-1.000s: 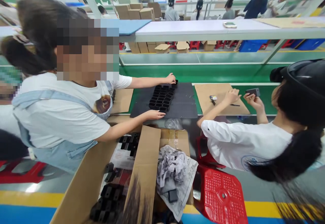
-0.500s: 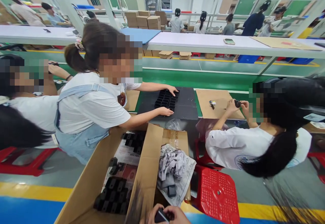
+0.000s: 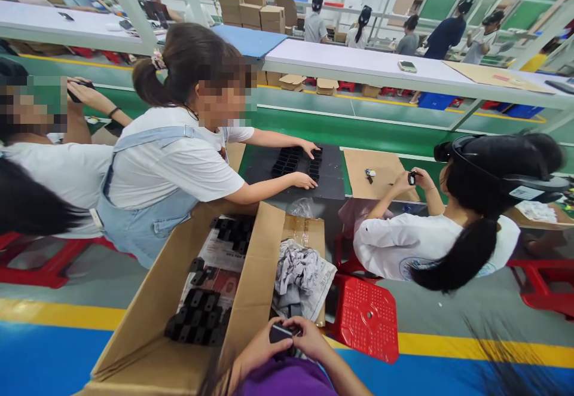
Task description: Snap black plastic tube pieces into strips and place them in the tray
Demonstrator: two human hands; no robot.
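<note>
The left hand (image 3: 264,343) and the right hand (image 3: 308,337) are holding a small dark case (image 3: 280,334) between them, fingers curling around its sides, just beside the open cardboard box (image 3: 255,264). Black parts (image 3: 200,318) are lying inside that box. Crumpled paper (image 3: 300,270) is resting beyond the hands, and a red stool (image 3: 368,318) is standing to their right.
</note>
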